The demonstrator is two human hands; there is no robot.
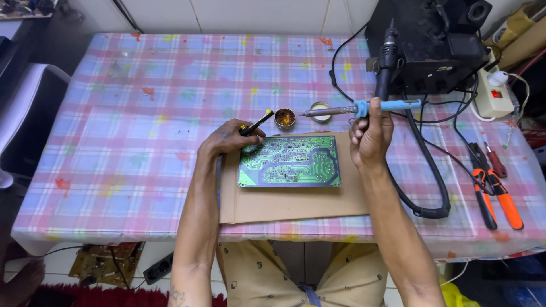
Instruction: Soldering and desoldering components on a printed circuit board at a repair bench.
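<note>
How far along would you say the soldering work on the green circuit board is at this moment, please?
Set up: the green circuit board lies solder side up on a brown cardboard sheet, with a small round flux tin open behind it. In hand: the right hand holds a blue-handled soldering iron above the board, while the left hand steadies the board's corner, gripping a black and yellow tool. The iron's tip touches no joint yet.

This is a small home electronics repair bench, set up on a table under a pastel checked cloth (pixel 142 113). Between the hands a green circuit board (pixel 290 162) lies on a cardboard sheet (pixel 296 204), and beyond the right hand stands a black soldering station (pixel 438 45) beside a white power strip (pixel 493 94). Right of that hand lie orange-handled pliers (pixel 483 190) and a screwdriver (pixel 495 162).
</note>
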